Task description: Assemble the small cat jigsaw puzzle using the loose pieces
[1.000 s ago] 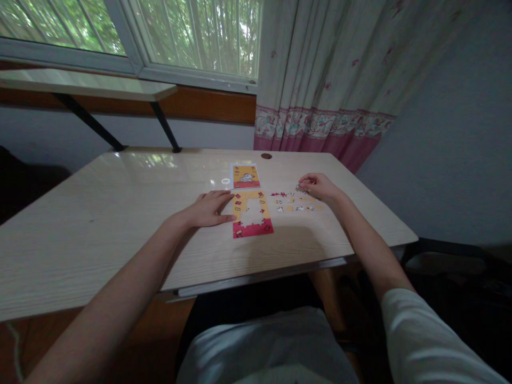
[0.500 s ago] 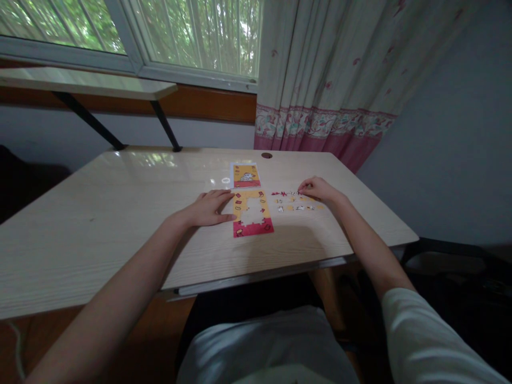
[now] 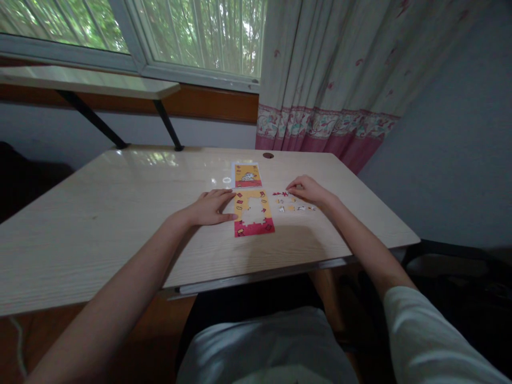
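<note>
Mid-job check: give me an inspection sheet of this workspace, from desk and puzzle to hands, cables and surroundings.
Surface: pale wood-look desk, glare toward the rear.
Work things: puzzle with an open gap in its middle; picture card beyond it; loose pieces in rows to its right.
Clutter: pale mark left of the card, object or glare unclear.
Left hand: palm down, fingers spread, at the puzzle's left edge.
Right hand: fingertips pinched at the pieces' far row; grip unclear.
Cables: pale cord below the desk, far left.
Surroundings: barred window, flowered curtain, raised shelf.
</note>
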Demonstrator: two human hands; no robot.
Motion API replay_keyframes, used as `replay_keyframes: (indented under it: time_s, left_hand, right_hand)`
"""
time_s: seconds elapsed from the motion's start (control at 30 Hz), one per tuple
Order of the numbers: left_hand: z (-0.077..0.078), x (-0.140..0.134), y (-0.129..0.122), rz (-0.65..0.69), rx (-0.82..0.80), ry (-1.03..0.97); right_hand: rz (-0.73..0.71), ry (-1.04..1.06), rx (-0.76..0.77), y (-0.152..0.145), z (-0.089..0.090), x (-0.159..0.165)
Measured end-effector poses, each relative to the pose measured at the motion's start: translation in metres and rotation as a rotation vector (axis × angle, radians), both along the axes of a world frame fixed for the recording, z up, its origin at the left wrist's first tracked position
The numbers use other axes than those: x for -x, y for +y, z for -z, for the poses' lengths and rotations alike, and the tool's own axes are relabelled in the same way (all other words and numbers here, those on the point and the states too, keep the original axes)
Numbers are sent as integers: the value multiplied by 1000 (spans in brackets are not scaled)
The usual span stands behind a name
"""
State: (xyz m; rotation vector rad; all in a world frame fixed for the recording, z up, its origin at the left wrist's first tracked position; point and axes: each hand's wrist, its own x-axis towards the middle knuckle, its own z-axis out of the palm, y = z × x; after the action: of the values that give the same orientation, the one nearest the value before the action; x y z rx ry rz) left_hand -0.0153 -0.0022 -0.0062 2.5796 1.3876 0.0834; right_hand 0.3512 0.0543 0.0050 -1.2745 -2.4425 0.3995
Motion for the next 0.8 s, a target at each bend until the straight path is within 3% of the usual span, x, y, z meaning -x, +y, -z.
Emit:
replay_keyframes:
  time_s: [0.23,0.47,0.63,0.8]
  left_hand:
    - [-1,0,-1,-2,5,-5]
    - [2,-1,1,-13,-25,-74]
    - [1,-14,-3,-15,-179,-376]
    - [-3,-49,-18,-50,-75,-690]
  right_hand:
    - [-62,-152,-124,-4,2,34]
    - [-69,-69,-109,-4,3,38]
    - [41,274,121,-21,2,52]
    - [4,617,411,-43,0,75]
